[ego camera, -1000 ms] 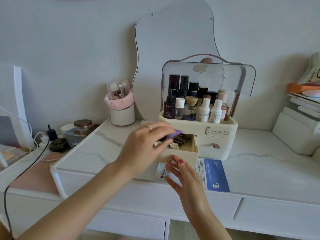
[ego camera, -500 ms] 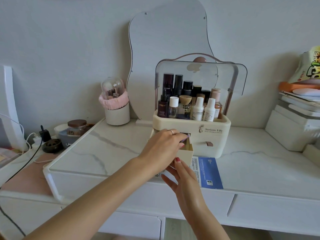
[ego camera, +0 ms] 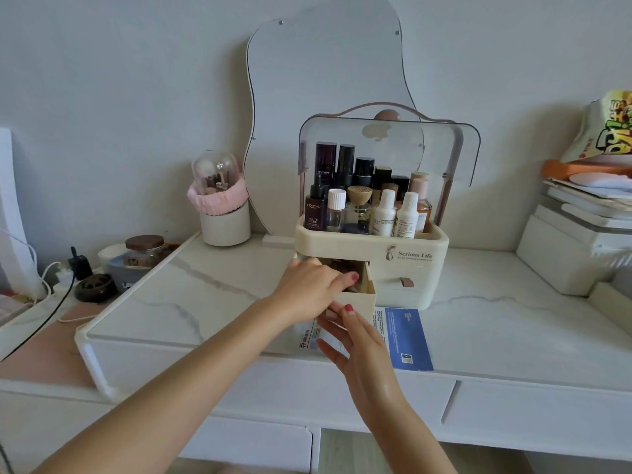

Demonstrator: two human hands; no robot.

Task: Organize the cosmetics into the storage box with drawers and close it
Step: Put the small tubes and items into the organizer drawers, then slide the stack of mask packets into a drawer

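Left hand [ego camera: 313, 285] inside open drawer [ego camera: 355, 301]

Counts on the vanity top

One storage box [ego camera: 413, 249], two drawers, two white squeeze bottles [ego camera: 384, 213], one mirror [ego camera: 328, 83], two hands [ego camera: 313, 289].

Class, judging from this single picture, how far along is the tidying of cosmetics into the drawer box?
Done: bottles stand packed in the cream plastic storage box. In hand: the left hand reaches into its pulled-out left drawer, while the right hand steadies the front. Left: push that drawer shut and lower the raised clear lid.
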